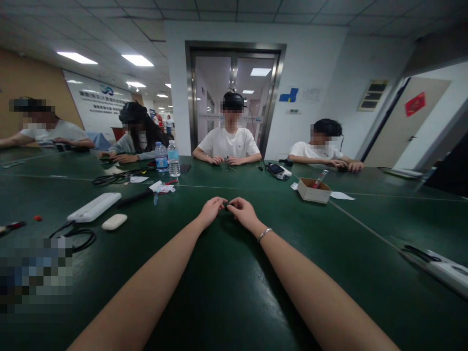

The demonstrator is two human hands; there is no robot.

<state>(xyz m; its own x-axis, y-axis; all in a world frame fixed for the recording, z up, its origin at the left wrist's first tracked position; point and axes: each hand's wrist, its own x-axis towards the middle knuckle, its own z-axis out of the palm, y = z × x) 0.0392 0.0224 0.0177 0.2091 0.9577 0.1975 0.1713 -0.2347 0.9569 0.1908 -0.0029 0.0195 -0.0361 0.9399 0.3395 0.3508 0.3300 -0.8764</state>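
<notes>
Both my arms reach forward over the dark green table [219,302]. My left hand [212,211] is closed, with thumb and fingers drawn together close to my right fingertips. My right hand [244,213], with a silver bracelet [264,235] at its wrist, makes a pinch just across from it. Between the fingertips shows a small dark object [227,205], too small to name. Both hands are at it, low over the tabletop; the fingers partly hide it.
To the left lie a white power strip [95,207], a white oval case [114,222] and a black cable [82,240]. Two water bottles [173,160] stand farther back. A small cardboard box [313,191] sits at right. Several people in headsets sit around the table.
</notes>
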